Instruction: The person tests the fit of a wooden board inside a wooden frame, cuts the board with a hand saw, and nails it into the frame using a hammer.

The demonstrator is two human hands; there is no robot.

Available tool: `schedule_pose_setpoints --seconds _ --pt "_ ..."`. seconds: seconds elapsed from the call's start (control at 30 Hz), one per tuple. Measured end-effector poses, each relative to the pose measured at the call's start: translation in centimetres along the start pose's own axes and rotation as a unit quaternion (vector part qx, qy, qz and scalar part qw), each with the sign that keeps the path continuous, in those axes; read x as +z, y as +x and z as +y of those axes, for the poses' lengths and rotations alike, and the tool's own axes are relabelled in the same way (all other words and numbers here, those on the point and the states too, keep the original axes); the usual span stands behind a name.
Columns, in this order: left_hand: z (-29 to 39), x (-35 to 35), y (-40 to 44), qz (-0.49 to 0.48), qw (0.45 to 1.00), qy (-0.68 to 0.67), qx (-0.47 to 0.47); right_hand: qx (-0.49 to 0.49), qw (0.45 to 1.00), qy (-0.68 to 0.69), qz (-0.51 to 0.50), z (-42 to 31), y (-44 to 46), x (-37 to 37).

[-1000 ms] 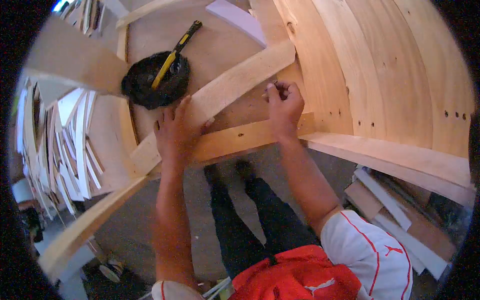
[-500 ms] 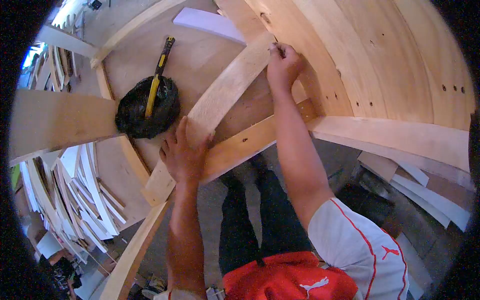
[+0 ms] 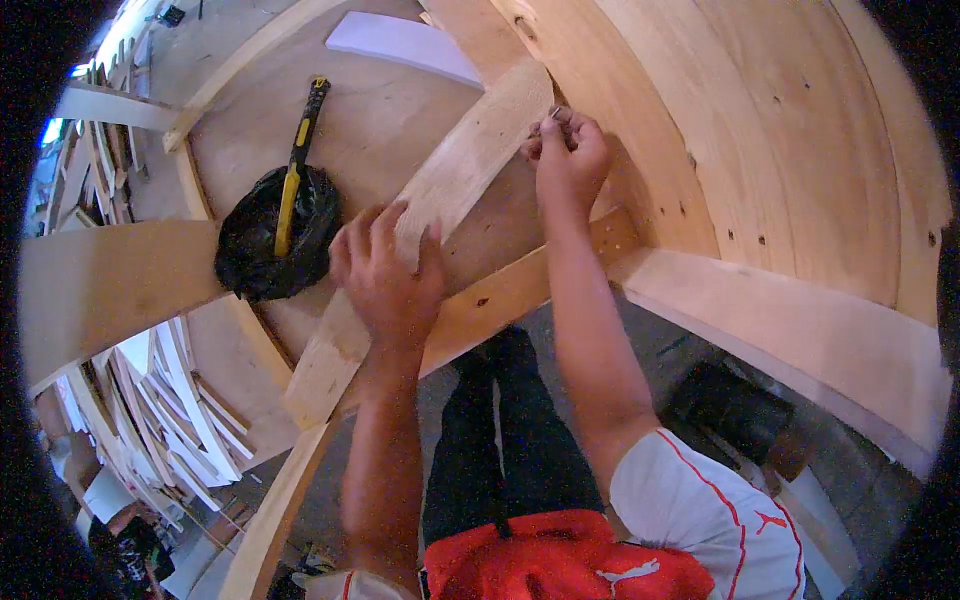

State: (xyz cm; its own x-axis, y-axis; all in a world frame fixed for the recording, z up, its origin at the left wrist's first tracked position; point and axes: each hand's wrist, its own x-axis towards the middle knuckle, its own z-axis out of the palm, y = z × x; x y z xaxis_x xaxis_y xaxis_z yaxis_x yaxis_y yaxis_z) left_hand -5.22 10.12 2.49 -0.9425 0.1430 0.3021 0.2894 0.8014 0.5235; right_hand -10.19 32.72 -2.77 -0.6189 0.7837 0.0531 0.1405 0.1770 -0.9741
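A pale wooden plank [image 3: 470, 165] lies diagonally across the wooden frame. My left hand [image 3: 385, 275] is over its middle, fingers bent and apart, the thumb by the plank's right edge. Close to the plank's far end, my right hand [image 3: 572, 155] pinches a small, thin, shiny piece that looks like a nail [image 3: 556, 113]. To the left of the plank sits a black plastic-lined bowl or bag [image 3: 245, 245], its contents hidden. A hammer [image 3: 290, 190] with a black and yellow handle rests in it.
A wall of upright boards [image 3: 780, 130] curves along the right. A cross rail [image 3: 490, 300] runs between me and the panel. A pale lilac strip [image 3: 400, 45] lies at the back. Many offcuts [image 3: 175, 400] are piled at lower left.
My left hand has shifted up along the plank, its fingers more bent. My right hand has drawn slightly back from the plank's far corner. The whole view has shifted slightly.
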Motion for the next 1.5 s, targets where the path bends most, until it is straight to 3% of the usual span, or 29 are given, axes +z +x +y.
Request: schedule_pose_setpoints --seconds 0.1,0.2,0.23,0.33,0.37,0.43,0.53,0.6,0.7,0.77,0.83,0.9,1.0,1.1,1.2,1.3,1.4,1.5 --pt "2.7 2.8 3.7 -0.042 0.975 -0.206 -0.072 0.118 0.986 0.108 -0.053 -2.2 -1.5 -0.8" --pt "5.3 5.3 6.7 -0.081 0.929 -0.344 -0.109 -0.038 0.991 -0.036 -0.120 -2.9 -2.7 -1.3" --pt "5.7 5.4 7.5 -0.092 0.923 -0.358 -0.112 -0.043 0.988 -0.047 -0.141 -3.1 -3.2 -1.2" --pt "4.6 6.1 7.9 -0.165 0.802 -0.508 -0.266 -0.043 0.975 -0.065 -0.208 -4.4 -4.4 -0.1" --pt "4.6 5.0 7.6 -0.106 0.839 -0.472 -0.251 -0.035 0.970 -0.068 -0.229 -5.2 -4.6 0.3" --pt "2.9 4.7 6.9 0.003 0.805 -0.504 -0.313 -0.041 0.960 -0.043 -0.273 -6.1 -4.9 2.0" --pt "-0.2 3.2 6.1 0.218 0.726 -0.519 -0.396 -0.143 0.909 -0.105 -0.378 -8.0 -5.4 5.3" --pt "-1.6 0.0 6.0 0.312 0.692 -0.489 -0.430 -0.249 0.859 -0.154 -0.421 -8.4 -6.0 9.2" --pt "-3.9 -2.2 4.0 0.285 0.741 -0.416 -0.444 -0.364 0.758 -0.276 -0.466 -6.5 -7.6 16.4" --pt "-5.0 -2.1 2.6 0.232 0.772 -0.408 -0.429 -0.446 0.734 -0.291 -0.422 -4.3 -8.5 20.0" --pt "-4.9 -1.3 0.8 0.192 0.909 -0.224 -0.293 -0.476 0.713 -0.307 -0.413 -4.5 -8.5 20.9" --pt "-4.4 -1.2 -0.5 0.161 0.897 -0.269 -0.310 -0.510 0.685 -0.327 -0.404 -5.0 -8.3 20.2" --pt "-3.3 -1.1 -1.6 0.113 0.897 -0.312 -0.292 -0.537 0.701 -0.314 -0.349 -5.4 -8.0 19.1" --pt "-4.2 -0.7 -2.1 0.092 0.926 -0.291 -0.222 -0.537 0.663 -0.339 -0.395 -6.2 -7.6 19.8" --pt "-4.4 -0.9 -1.8 0.091 0.961 -0.224 -0.131 -0.551 0.582 -0.382 -0.461 -11.6 -6.7 16.8" --pt "-5.4 -0.7 -2.1 0.078 0.973 -0.207 -0.065 -0.579 0.651 -0.325 -0.368 -12.5 -8.3 14.8" --pt "-4.0 -1.0 -2.0 0.083 0.946 -0.290 -0.117 -0.414 0.725 -0.326 -0.442 -15.7 -8.9 11.7" --pt "-5.8 -0.5 -2.6 0.077 0.975 -0.206 -0.035 -0.254 0.805 -0.254 -0.472 -17.1 -10.4 8.2"
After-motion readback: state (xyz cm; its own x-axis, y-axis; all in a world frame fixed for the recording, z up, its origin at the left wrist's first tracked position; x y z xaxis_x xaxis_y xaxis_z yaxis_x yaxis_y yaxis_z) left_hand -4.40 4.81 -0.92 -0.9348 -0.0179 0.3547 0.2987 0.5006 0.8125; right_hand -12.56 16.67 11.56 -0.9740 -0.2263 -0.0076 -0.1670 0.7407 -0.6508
